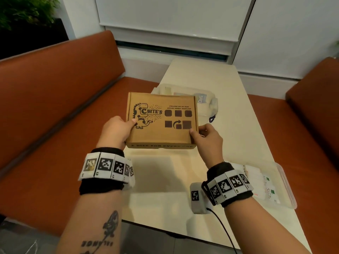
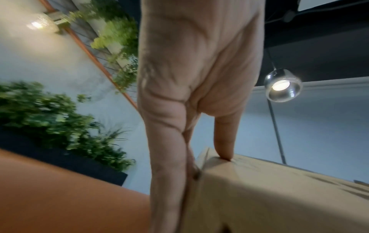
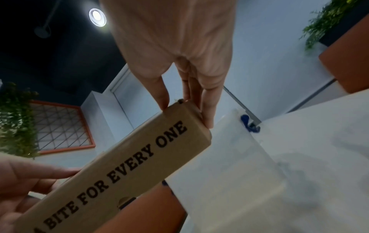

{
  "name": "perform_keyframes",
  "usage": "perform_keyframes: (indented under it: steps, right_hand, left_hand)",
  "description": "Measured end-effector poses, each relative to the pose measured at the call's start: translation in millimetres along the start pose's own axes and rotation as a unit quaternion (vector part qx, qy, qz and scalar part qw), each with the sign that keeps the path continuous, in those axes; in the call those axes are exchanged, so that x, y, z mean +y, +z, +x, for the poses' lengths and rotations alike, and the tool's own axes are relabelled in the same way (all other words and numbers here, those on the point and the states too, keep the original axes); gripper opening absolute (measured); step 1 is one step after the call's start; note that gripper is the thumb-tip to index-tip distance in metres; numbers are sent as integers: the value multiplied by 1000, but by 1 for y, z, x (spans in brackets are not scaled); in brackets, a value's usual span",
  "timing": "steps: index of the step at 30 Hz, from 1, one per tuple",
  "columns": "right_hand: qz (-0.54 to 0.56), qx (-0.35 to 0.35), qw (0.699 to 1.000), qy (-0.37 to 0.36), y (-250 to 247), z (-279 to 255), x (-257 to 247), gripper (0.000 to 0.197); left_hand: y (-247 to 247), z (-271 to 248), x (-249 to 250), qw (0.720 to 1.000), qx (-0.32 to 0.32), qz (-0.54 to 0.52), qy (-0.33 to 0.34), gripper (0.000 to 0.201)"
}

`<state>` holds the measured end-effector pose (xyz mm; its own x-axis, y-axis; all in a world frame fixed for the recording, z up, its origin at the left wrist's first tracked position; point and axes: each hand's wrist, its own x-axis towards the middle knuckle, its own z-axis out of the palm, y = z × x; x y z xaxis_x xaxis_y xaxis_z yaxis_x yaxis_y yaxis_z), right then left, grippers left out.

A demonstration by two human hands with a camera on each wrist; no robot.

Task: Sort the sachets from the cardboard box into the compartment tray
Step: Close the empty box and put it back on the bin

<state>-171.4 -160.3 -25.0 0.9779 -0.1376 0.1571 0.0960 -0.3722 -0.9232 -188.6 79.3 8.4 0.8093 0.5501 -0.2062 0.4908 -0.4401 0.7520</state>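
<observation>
A flat brown cardboard box (image 1: 162, 120) with a dinosaur logo and its lid down is held above the cream table (image 1: 229, 140). My left hand (image 1: 117, 130) grips its left edge, thumb on the lid and fingers underneath. My right hand (image 1: 207, 138) grips the right front corner the same way. The right wrist view shows the box (image 3: 127, 170) front with "A BITE FOR EVERY ONE", pinched by my right hand (image 3: 185, 108). In the left wrist view my left hand (image 2: 199, 157) has its thumb on the box (image 2: 279, 197). Behind the box lies a clear compartment tray (image 1: 207, 103) holding sachets.
A clear plastic lid or tray (image 1: 271, 182) with white sachets lies at the table's near right. Orange bench seats (image 1: 55, 107) flank the table on both sides. A small grey marker block (image 1: 197, 198) with a cable sits near my right wrist.
</observation>
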Motion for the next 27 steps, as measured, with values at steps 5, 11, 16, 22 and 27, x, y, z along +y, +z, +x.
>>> perform_keyframes:
  steps: [5,11,16,22,27]
  right_hand:
    - [16,52,998,-7,-9,35,-22,29]
    - [7,85,996,-17,-13,90,-43,52]
    - [-8,85,996,9,-6,123,-36,53]
    - [-58,64,996,35,-1,145,-21,54]
    - [-108,48,992,41,6,148,-10,50]
  left_hand:
    - [9,16,54,995,51,16,82,44]
    - [36,46,98,984,75,-35,156,41]
    - [58,73,106,976,29,-33,215,42]
    - [81,97,103,971,-29,37,233,55]
    - [94,108,104,960,-31,148,237,47]
